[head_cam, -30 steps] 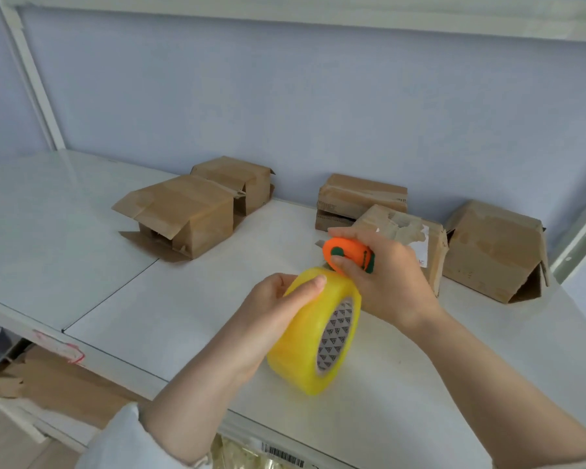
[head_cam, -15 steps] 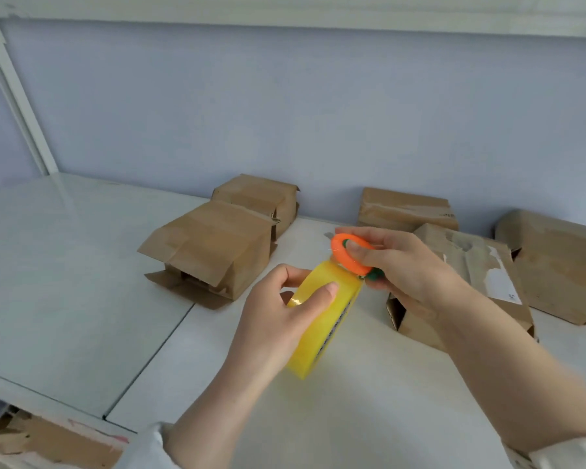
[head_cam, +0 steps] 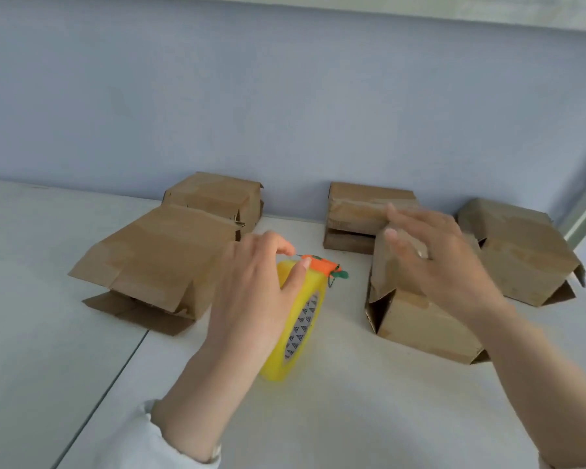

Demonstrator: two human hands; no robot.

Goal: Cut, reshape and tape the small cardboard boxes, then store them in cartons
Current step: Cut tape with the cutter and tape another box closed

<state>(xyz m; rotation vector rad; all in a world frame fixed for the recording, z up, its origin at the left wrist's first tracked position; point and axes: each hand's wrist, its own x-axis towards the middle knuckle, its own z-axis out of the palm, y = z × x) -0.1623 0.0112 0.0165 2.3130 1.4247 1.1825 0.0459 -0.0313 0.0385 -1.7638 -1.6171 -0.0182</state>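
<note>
The left hand (head_cam: 251,299) grips the tape roll (head_cam: 301,319), which stands on its rim near the middle of the table (head_cam: 352,418). One fingertip pins the orange cutter (head_cam: 318,264) on top, probably so that one hand carries both tools. The right hand (head_cam: 437,262), empty with fingers spread, hovers over the nearest box (head_cam: 420,326), just right of the roll. The box's long axis runs from back to front, and its open flaps face left.

the left hand (head_cam: 251,299) covers the near side of the yellow tape roll (head_cam: 305,313), and the blurred right hand (head_cam: 437,265) hides the top of the box (head_cam: 416,326) behind it.
</note>
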